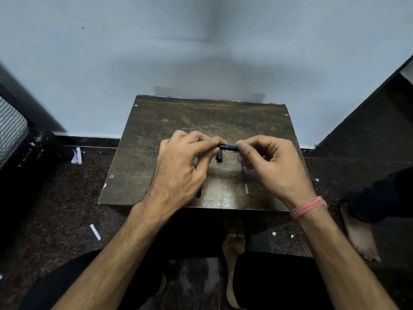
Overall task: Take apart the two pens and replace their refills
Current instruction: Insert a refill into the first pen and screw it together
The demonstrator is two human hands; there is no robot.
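Note:
A dark pen (228, 147) with a blue ring is held level above the small brown table (156, 130). My left hand (183, 162) pinches its left end and my right hand (274, 162) pinches its right end. Under the pen, a short black pen piece (219, 157) lies on the table. A thin blue refill (244, 179) with a pale end lies below my right hand's fingers. Another dark pen part (199, 193) pokes out from under my left hand near the front edge, mostly hidden.
The table stands against a pale wall. Around it is dark speckled floor with scraps of white paper (95, 232). My bare foot (233, 253) is under the table's front; another person's foot (359, 233) is at the right. A striped object (11, 126) sits far left.

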